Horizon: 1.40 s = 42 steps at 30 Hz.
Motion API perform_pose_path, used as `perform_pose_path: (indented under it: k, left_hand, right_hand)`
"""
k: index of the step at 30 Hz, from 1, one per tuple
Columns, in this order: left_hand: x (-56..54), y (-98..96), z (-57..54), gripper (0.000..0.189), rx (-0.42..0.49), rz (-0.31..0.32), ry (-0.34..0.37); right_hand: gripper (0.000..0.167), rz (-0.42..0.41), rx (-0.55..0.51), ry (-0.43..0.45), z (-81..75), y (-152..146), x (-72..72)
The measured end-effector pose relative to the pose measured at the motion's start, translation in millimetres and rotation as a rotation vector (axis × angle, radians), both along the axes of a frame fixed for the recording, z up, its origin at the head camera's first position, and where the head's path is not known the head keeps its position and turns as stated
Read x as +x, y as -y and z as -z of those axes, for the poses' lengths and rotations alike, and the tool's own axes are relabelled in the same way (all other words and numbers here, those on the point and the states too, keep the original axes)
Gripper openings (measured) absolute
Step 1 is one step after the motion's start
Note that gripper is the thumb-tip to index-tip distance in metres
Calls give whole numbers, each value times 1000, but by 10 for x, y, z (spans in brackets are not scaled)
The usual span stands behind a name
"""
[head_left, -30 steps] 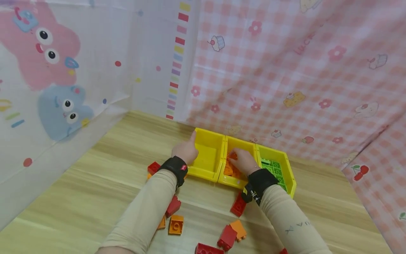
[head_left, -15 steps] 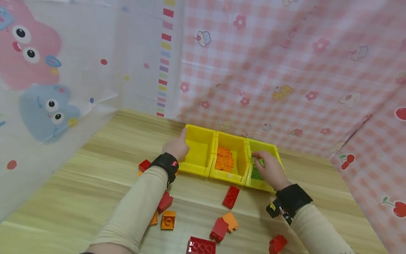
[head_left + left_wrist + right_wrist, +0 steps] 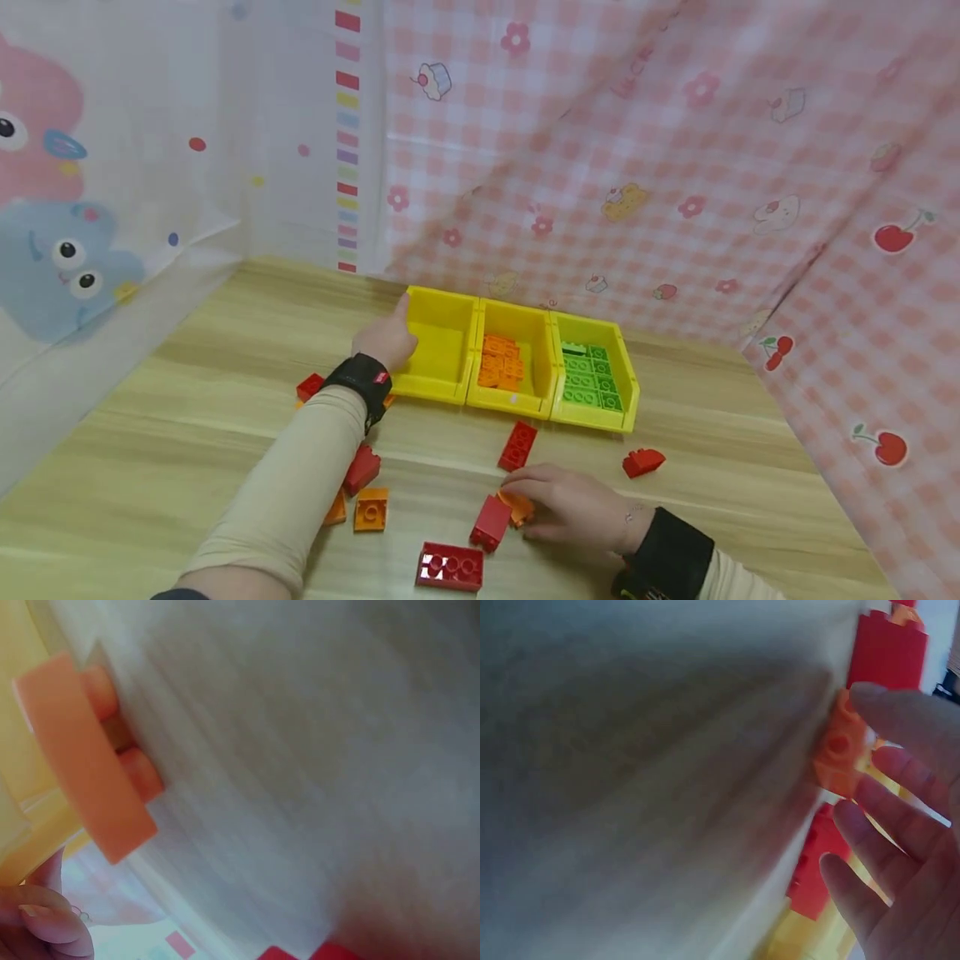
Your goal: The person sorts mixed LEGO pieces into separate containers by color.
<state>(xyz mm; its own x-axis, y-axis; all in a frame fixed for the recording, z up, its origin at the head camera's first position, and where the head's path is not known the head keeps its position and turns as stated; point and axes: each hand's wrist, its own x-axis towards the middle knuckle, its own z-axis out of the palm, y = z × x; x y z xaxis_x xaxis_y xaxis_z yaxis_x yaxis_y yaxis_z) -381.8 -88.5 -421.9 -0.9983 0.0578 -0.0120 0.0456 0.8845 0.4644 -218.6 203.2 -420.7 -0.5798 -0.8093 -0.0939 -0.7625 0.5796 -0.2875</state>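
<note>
My left hand [image 3: 384, 340] grips the left rim of the leftmost yellow bin [image 3: 430, 389], thumb up along the wall; its curled fingers show at a yellow edge in the left wrist view. My right hand [image 3: 577, 504] pinches an orange toy brick [image 3: 517, 505] on the table, thumb at one end and fingers at the other in the right wrist view, where the brick [image 3: 840, 742] shows its studs. A red brick [image 3: 491, 522] lies right against it. Another red brick [image 3: 517, 446] lies between the hand and the bins.
Orange bricks [image 3: 498, 360] lie in the middle bin [image 3: 536, 325], green bricks [image 3: 588, 379] in the right bin [image 3: 632, 400]. A sloped red brick [image 3: 642, 462] lies at right, a wide red one [image 3: 450, 567] in front, an orange one [image 3: 371, 510] beside my left sleeve. Printed cloth [image 3: 600, 150] stands behind.
My right hand has moved from the middle bin to the green bricks, then down to the orange brick. The sloped red brick now lies nearer the bins. The left hand keeps its grip.
</note>
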Motion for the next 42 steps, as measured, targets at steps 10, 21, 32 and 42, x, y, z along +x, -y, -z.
perform_pose_path:
  k: [10, 21, 32, 42]
  left_hand:
    - [10, 41, 38, 71, 18, -9, 3]
    - [-23, 83, 11, 70, -4, -32, -39]
    - [-43, 15, 44, 71, 14, -27, -44]
    - [-33, 58, 71, 71, 6, -6, -35]
  right_hand:
    - [41, 60, 7, -36, -128, 29, -104]
    - [30, 341, 64, -456, -502, 267, -845]
    - [17, 422, 443, -504, -320, 430, -1147]
    - [27, 445, 96, -368, -369, 116, -1148]
